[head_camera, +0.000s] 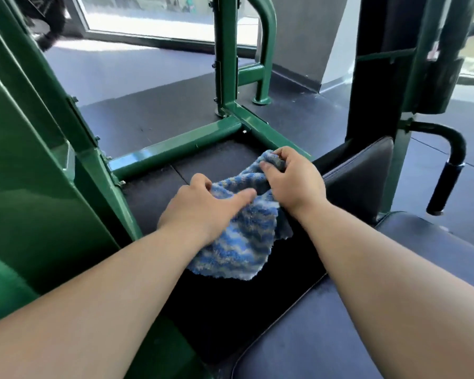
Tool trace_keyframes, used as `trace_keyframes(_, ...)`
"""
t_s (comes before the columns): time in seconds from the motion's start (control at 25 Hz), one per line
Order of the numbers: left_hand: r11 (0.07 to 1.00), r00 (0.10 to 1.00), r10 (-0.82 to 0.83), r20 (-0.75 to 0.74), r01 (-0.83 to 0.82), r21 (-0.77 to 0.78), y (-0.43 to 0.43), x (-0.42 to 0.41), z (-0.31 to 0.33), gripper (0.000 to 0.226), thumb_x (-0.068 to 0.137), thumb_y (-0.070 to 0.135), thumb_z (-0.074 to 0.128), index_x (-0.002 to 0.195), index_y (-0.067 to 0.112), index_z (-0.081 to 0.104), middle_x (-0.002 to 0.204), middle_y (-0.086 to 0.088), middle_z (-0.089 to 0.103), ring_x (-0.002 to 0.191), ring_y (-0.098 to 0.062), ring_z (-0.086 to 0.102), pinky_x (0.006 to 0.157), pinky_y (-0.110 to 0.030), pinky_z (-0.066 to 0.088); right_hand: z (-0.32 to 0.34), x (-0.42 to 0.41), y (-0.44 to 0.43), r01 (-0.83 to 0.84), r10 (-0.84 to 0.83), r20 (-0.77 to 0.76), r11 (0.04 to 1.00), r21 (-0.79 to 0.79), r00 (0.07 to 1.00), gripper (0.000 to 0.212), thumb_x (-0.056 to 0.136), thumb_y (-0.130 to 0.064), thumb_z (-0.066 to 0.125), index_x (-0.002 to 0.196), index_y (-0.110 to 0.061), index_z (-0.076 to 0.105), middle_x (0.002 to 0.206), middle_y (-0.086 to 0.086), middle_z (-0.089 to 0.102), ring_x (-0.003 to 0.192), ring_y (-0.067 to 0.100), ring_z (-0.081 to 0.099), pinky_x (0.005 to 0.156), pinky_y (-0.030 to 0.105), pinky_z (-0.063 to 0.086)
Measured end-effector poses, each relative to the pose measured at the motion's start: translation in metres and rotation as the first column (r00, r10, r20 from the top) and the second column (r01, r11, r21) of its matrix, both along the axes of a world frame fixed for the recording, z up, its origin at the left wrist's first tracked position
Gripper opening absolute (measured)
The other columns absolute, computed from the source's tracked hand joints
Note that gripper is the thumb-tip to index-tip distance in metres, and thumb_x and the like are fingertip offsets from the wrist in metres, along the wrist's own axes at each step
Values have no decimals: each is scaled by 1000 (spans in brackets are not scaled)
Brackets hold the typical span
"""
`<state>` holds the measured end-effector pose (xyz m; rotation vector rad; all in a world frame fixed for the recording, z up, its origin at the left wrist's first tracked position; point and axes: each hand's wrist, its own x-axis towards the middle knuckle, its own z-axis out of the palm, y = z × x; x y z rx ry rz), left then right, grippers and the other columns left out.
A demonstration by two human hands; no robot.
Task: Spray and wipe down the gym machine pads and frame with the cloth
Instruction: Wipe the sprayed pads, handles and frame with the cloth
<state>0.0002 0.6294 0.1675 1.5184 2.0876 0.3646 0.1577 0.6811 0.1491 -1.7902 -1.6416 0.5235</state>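
Head view: both arms reach in from 6 o'clock and meet over the cloth (244, 242) at dead centre, in the air above the dark floor mat (148, 110).
Left hand (200, 206): fingers curled into the cloth's near edge, thumb laid across the top. It's got a hold.
Right hand (293, 181): pinching a bunched corner up at 1 o'clock of the cloth, tight grip.
Cloth: blue and grey striped terry, stretched between the two hands, lower flap dangling free toward 6 o'clock.
Seat pad (367, 310): down at 4 o'clock, beside the right forearm, not touched by the cloth.
Frame bar (175, 149): green, off at 10 o'clock from the hands, bolts showing at its joints.
Spray bottle: nowhere in shot, so I can't tell whether anything is wet.
Risk one: that loose flap could drag the mat and carry grit onto the pads.
Risk two: looped terry could snag on those bolts if it's swept fast along the bar.
Risk three: left bunched like this, only a small patch would touch, and streaks get missed.
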Motion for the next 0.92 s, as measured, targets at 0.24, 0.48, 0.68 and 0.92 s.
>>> trace_keyframes(0.24, 947, 957, -282, -69, 266, -182, -13, -12, 42, 26, 70, 39, 79, 75, 16, 69, 67, 6, 68, 65, -7, 61, 60, -19, 48, 23, 14, 0, 5, -49, -467, 995, -95, 883, 18, 82, -38, 73, 92, -25, 64, 85, -6, 64, 75, 15, 59, 71, 33, 53)
trace_keyframes(0.48, 935, 997, 4, -73, 23, 354, -41, -9, 54, 21, 83, 5, 44, 83, 24, 54, 70, 5, 55, 66, -16, 49, 57, -29, 34, 50, 18, -31, -526, 408, -395, 811, -258, 823, 33, 80, -7, 74, 110, -18, 71, 70, -8, 60, 58, -1, 51, 59, 7, 42)
trace_keyframes(0.68, 953, 978, 13, 210, -75, 293, -38, 2, 69, 14, 87, 18, 48, 91, 27, 58, 63, 5, 52, 53, -13, 45, 48, -27, 31, 58, 15, -37, -557, 662, 163, 719, -415, 732, 10, 84, -26, 68, 91, -33, 71, 73, -16, 58, 69, -2, 52, 68, 14, 39)
trace_keyframes(0.92, 953, 996, -15, -85, 40, 301, -32, -6, 70, 39, 68, 30, 82, 82, 23, 46, 78, 3, 56, 64, -13, 49, 52, -25, 34, 50, 55, -17, -224, 161, -371, 966, -132, 915, 25, 98, -23, 51, 74, -19, 56, 68, 1, 55, 65, 17, 48, 66, 33, 41)
